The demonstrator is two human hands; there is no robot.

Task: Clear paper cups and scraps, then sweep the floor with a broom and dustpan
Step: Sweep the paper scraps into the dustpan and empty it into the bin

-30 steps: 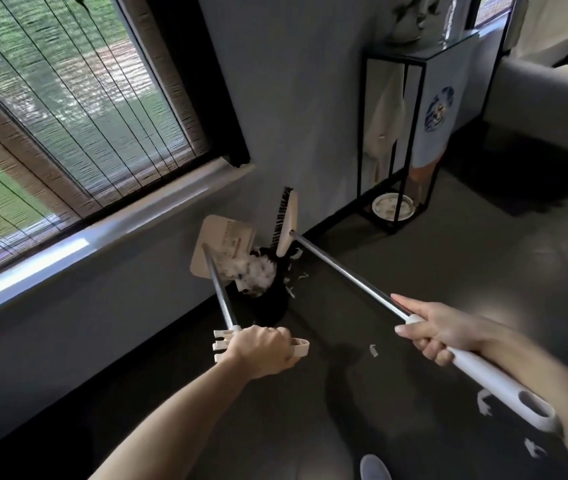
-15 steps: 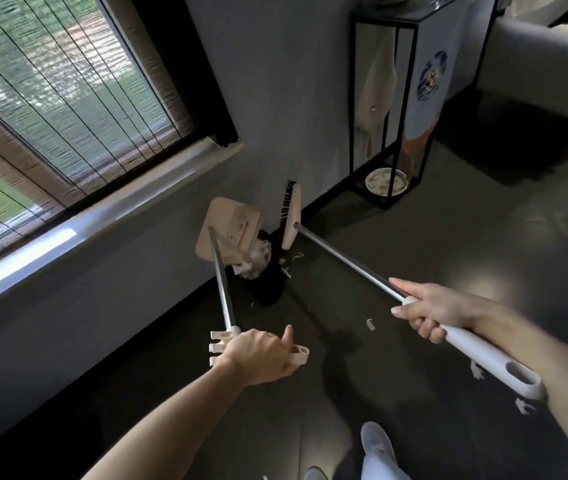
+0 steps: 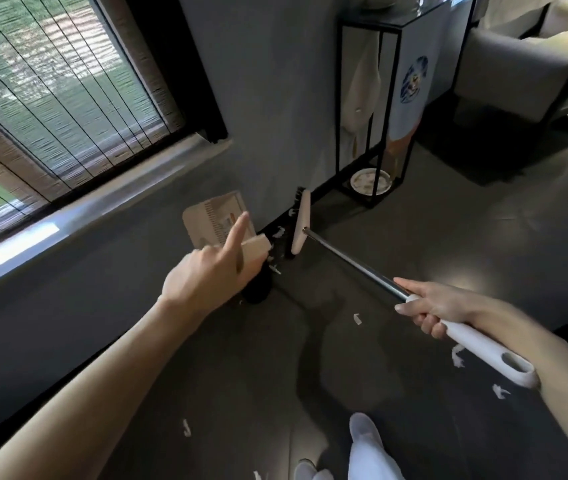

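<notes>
Floor (image 3: 414, 237): dark, running from the near edge to the far wall.
Window (image 3: 50, 98): far left, covered by a slatted blind.
Sofa (image 3: 518, 74): grey, far right.
Stand (image 3: 369, 27): black frame against the far wall, with a dish (image 3: 369, 181) on its bottom shelf.
Broom (image 3: 362, 269): its shaft slants from near right to the far wall, and its head stands on edge at the wall's foot.
Dustpan (image 3: 209, 218): beige, tilted up just left of the broom head; its shaft is hidden behind the left hand.
Left hand (image 3: 206, 275): curled round the dustpan's beige grip, index finger straight (the hand is blurred).
Right hand (image 3: 438, 306): wrapped round the broom's white grip, index finger laid along the shaft.
Shoes (image 3: 365, 434): white, near edge.
Paper scraps (image 3: 357, 319): scattered, some beside the broom head, others near the person's feet and right arm.
</notes>
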